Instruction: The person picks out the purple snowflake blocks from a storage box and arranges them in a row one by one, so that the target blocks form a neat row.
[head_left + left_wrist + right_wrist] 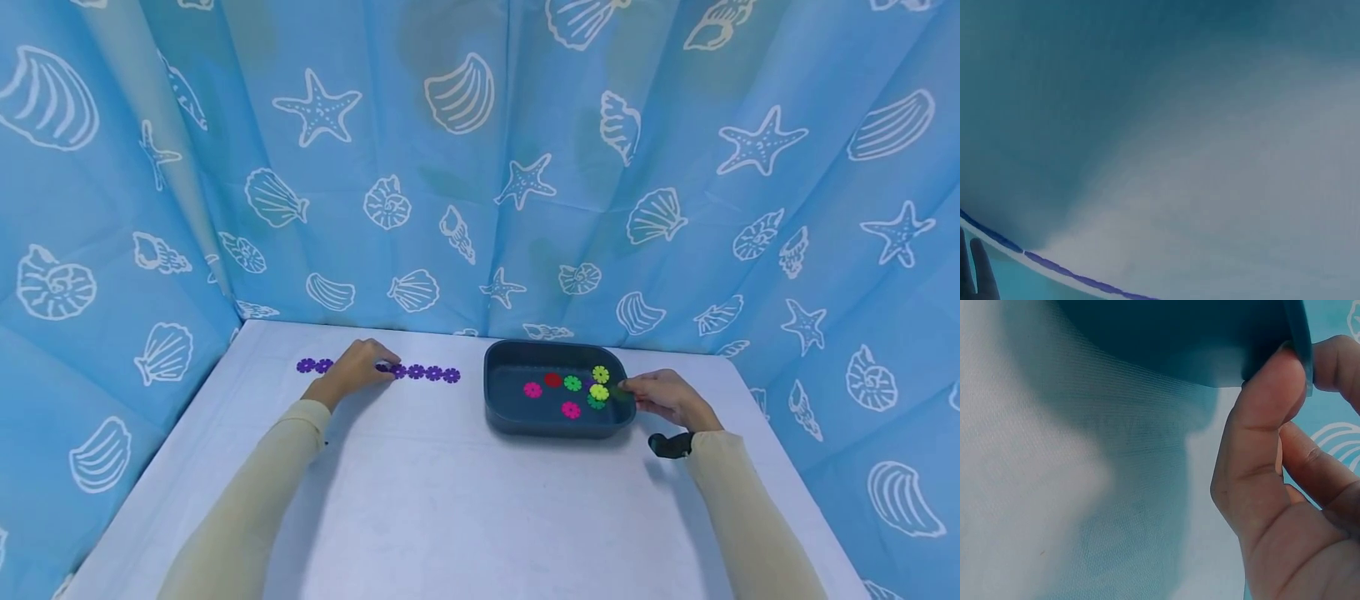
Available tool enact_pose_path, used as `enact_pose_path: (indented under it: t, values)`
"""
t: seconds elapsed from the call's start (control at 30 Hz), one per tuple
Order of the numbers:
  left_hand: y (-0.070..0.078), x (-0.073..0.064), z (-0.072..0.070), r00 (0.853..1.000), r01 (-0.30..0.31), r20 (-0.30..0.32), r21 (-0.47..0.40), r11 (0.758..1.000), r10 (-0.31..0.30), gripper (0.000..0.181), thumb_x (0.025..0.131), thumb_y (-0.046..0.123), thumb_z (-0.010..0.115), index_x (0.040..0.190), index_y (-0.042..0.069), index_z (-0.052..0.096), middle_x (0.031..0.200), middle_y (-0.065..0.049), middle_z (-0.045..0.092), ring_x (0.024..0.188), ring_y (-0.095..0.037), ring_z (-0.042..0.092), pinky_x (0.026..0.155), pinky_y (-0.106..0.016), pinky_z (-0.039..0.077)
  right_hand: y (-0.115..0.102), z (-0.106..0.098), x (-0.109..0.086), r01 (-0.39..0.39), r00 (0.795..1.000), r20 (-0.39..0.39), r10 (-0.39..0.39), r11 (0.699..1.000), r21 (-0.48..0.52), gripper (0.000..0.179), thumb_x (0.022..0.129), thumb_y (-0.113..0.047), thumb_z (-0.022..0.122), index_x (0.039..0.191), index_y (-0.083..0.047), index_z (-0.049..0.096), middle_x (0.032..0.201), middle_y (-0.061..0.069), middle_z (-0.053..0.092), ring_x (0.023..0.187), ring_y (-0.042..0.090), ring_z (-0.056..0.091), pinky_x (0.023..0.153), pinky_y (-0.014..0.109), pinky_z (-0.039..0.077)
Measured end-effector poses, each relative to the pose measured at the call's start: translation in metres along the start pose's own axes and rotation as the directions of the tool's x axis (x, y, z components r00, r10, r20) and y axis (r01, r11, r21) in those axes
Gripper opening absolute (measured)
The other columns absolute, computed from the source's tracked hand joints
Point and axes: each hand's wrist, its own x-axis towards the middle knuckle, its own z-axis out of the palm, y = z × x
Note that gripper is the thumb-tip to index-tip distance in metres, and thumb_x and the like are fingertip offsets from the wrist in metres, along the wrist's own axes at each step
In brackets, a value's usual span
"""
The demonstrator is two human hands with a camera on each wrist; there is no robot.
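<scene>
Several purple flower-shaped discs point(424, 372) lie in one line on the white table, and they edge the bottom of the left wrist view. My left hand point(358, 364) reaches over that line, with thumb and forefinger on either side of a purple disc point(398, 372); the hand hides some discs. On the right, my right hand point(666, 395) pinches the side rim of a dark blue-grey tub point(555, 427). The thumb point(1272, 387) presses one face of the tub's wall, with a finger behind it. Loose pink, red, green and yellow flower discs point(572, 383) lie in the tub.
The white tablecloth point(480, 517) stretches from the tub toward me. A blue curtain point(450, 167) with white shells and starfish encloses the table's back and sides. A black band point(670, 446) sits at the right wrist.
</scene>
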Motion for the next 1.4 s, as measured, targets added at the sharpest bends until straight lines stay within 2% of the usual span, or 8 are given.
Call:
enact_pose_path:
  t: [0.17, 0.33, 0.5, 0.67, 0.83, 1.07, 1.2, 1.4]
  values:
    - [0.005, 0.003, -0.001, 1.0, -0.01, -0.004, 0.008, 1.0, 0.01, 0.037, 0.082, 0.013, 0.078, 0.118, 0.008, 0.07, 0.121, -0.014, 0.065, 0.12, -0.035, 0.054, 0.106, -0.05, 0.039, 0.001, -0.001, 0.003, 0.007, 1.0, 0.0, -0.007, 1.0, -0.004, 0.048, 0.096, -0.02, 0.062, 0.127, 0.015, 0.051, 0.093, 0.012, 0.06, 0.075, 0.016, 0.056, 0.069, 0.024, 0.055]
    - [0.016, 0.013, 0.008, 0.999, -0.039, 0.004, -0.024, 0.999, 0.039, 0.037, 0.084, 0.017, 0.077, 0.119, 0.008, 0.069, 0.123, -0.013, 0.064, 0.121, -0.033, 0.053, 0.106, -0.049, 0.039, 0.003, -0.001, 0.004, 0.006, 1.0, -0.011, -0.006, 1.0, -0.003, 0.048, 0.095, -0.02, 0.063, 0.127, 0.015, 0.052, 0.094, 0.012, 0.06, 0.074, 0.017, 0.057, 0.069, 0.024, 0.055]
    - [0.022, 0.021, 0.015, 0.996, -0.081, 0.028, -0.001, 0.997, 0.081, 0.035, 0.084, 0.014, 0.077, 0.117, 0.007, 0.07, 0.12, -0.012, 0.067, 0.119, -0.032, 0.056, 0.105, -0.047, 0.041, 0.002, 0.001, 0.003, 0.002, 1.0, -0.01, -0.002, 1.0, -0.017, 0.048, 0.096, -0.02, 0.061, 0.128, 0.015, 0.051, 0.097, 0.014, 0.061, 0.075, 0.016, 0.057, 0.072, 0.025, 0.056]
    - [0.025, 0.021, 0.015, 0.997, -0.074, 0.023, 0.008, 0.997, 0.073, 0.035, 0.082, 0.013, 0.078, 0.116, 0.007, 0.071, 0.119, -0.01, 0.067, 0.118, -0.031, 0.057, 0.105, -0.045, 0.041, -0.001, 0.002, 0.002, -0.013, 1.0, -0.013, 0.013, 0.999, -0.034, 0.049, 0.097, -0.021, 0.06, 0.129, 0.015, 0.051, 0.099, 0.015, 0.061, 0.077, 0.016, 0.056, 0.074, 0.026, 0.056]
    - [0.036, 0.027, 0.016, 0.996, -0.078, 0.044, -0.008, 0.997, 0.078, 0.039, 0.082, 0.016, 0.079, 0.118, 0.007, 0.07, 0.12, -0.01, 0.067, 0.121, -0.032, 0.054, 0.107, -0.046, 0.039, 0.0, 0.001, 0.003, -0.019, 1.0, -0.013, 0.019, 0.999, -0.032, 0.049, 0.098, -0.021, 0.059, 0.129, 0.015, 0.05, 0.098, 0.014, 0.061, 0.076, 0.016, 0.057, 0.071, 0.024, 0.055]
    - [0.046, 0.034, 0.028, 0.99, -0.138, 0.039, 0.002, 0.99, 0.138, 0.034, 0.082, 0.013, 0.078, 0.115, 0.005, 0.071, 0.115, -0.01, 0.069, 0.116, -0.03, 0.058, 0.106, -0.043, 0.041, 0.001, 0.001, 0.004, -0.013, 1.0, -0.012, 0.012, 1.0, -0.023, 0.048, 0.097, -0.022, 0.06, 0.128, 0.014, 0.052, 0.096, 0.013, 0.061, 0.076, 0.016, 0.057, 0.071, 0.024, 0.055]
    - [0.049, 0.034, 0.028, 0.992, -0.119, 0.038, 0.009, 0.993, 0.119, 0.034, 0.081, 0.013, 0.08, 0.113, 0.005, 0.072, 0.114, -0.01, 0.069, 0.116, -0.029, 0.058, 0.106, -0.043, 0.041, 0.002, 0.001, 0.005, -0.005, 1.0, -0.01, 0.005, 1.0, -0.031, 0.049, 0.097, -0.023, 0.06, 0.128, 0.014, 0.052, 0.098, 0.014, 0.06, 0.078, 0.017, 0.056, 0.074, 0.026, 0.055]
    - [0.056, 0.042, 0.035, 0.991, -0.131, 0.04, 0.026, 0.991, 0.13, 0.037, 0.081, 0.019, 0.08, 0.116, 0.008, 0.071, 0.116, -0.008, 0.068, 0.117, -0.028, 0.057, 0.106, -0.043, 0.04, 0.001, 0.0, 0.004, -0.013, 1.0, -0.013, 0.013, 0.999, -0.03, 0.048, 0.097, -0.022, 0.06, 0.128, 0.014, 0.052, 0.098, 0.015, 0.06, 0.078, 0.017, 0.056, 0.073, 0.026, 0.055]
